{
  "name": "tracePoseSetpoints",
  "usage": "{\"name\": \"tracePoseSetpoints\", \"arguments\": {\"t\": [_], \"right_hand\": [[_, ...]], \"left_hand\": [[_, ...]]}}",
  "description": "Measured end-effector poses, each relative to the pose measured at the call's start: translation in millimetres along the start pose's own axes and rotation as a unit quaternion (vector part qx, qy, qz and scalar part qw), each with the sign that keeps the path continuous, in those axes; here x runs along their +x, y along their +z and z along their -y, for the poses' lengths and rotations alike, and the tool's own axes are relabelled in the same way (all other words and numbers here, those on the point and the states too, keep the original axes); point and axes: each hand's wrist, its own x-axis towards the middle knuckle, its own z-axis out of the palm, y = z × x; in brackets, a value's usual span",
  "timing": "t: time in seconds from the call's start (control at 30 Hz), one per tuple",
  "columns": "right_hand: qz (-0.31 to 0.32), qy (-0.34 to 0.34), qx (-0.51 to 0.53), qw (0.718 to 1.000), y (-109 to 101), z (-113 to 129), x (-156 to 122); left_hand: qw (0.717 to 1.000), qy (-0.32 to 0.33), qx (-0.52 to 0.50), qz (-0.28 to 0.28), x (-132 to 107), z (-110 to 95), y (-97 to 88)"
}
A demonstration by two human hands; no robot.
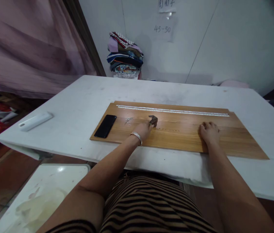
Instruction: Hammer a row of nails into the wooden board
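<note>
A wooden board (185, 142) lies flat on the table in front of me. Closed around a hammer (153, 120), my left hand (144, 130) is over the board left of its middle; the handle is mostly hidden by the fingers. Just right of the hammer head runs a row of small dark dots (168, 129), nails or holes, too small to tell. My right hand (210, 132) rests on the board's right part, fingers apart and slightly bent, holding nothing visible. Several loose nails (128, 121) lie left of the hammer.
A black phone (105, 126) lies on the board's left end. Two measuring strips (173, 110) run along its far edge. On the white table (78, 97) sits a white elongated object (35, 121). Folded cloths (125, 56) are stacked by the wall; a white stool (61, 174) stands below left.
</note>
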Motion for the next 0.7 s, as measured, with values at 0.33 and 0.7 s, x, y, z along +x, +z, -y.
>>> {"name": "tracePoseSetpoints", "arguments": {"t": [0.33,0.7], "right_hand": [[-0.003,0.003,-0.007,1.000,0.9,0.2,-0.1],[-0.009,0.001,0.017,1.000,-2.7,4.1,-2.6]], "left_hand": [[0.999,-0.025,0.016,0.019,0.3,-3.3,-6.5],[1.000,-0.003,0.017,-0.008,2.0,1.9,-1.8]]}}
